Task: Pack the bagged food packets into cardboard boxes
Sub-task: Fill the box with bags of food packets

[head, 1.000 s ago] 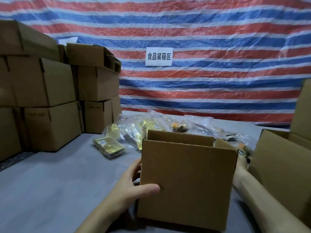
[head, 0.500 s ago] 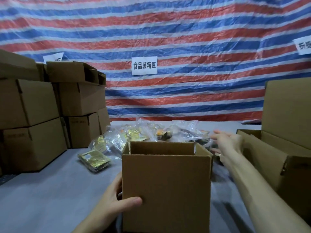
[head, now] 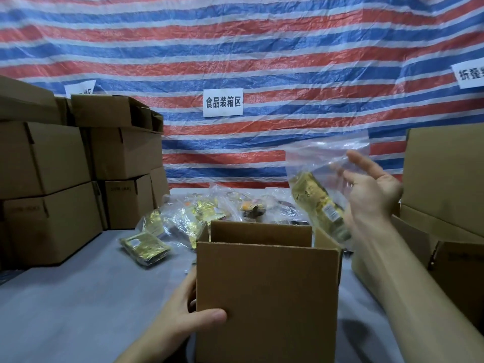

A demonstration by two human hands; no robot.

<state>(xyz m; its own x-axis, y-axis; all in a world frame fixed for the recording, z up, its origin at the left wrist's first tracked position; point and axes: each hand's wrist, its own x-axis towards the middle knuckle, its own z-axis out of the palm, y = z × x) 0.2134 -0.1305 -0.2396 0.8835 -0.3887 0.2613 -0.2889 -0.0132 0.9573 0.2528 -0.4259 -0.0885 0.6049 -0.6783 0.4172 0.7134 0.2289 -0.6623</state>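
We are working at a grey tabletop (head: 65, 297) that is running back to a red, blue and white striped tarp (head: 235, 48), where a white sign (head: 223, 102) is hanging in the middle and a second sign (head: 470, 74) is showing at the right edge. Brown stacked boxes (head: 47, 158) are standing on the left, and more cardboard boxes (head: 445, 174) are rising on the right. A pile of packets (head: 209, 213) in clear bags is lying behind the open box (head: 267, 297), with one gold packet (head: 145, 247) lying apart on its left. Our left hand (head: 183, 318) is gripping the open box at its left front corner, thumb on the front face and fingers round the side. Our right hand (head: 372, 189) is holding a bagged food packet (head: 322, 205) in the air above the right rear corner of the box; its fingers are only loosely bent behind the clear plastic, and the exact pinch is blurred. Half a second ago this hand was empty and reaching low toward the pile; now it is raised with the bag. The left hand is keeping its grip.
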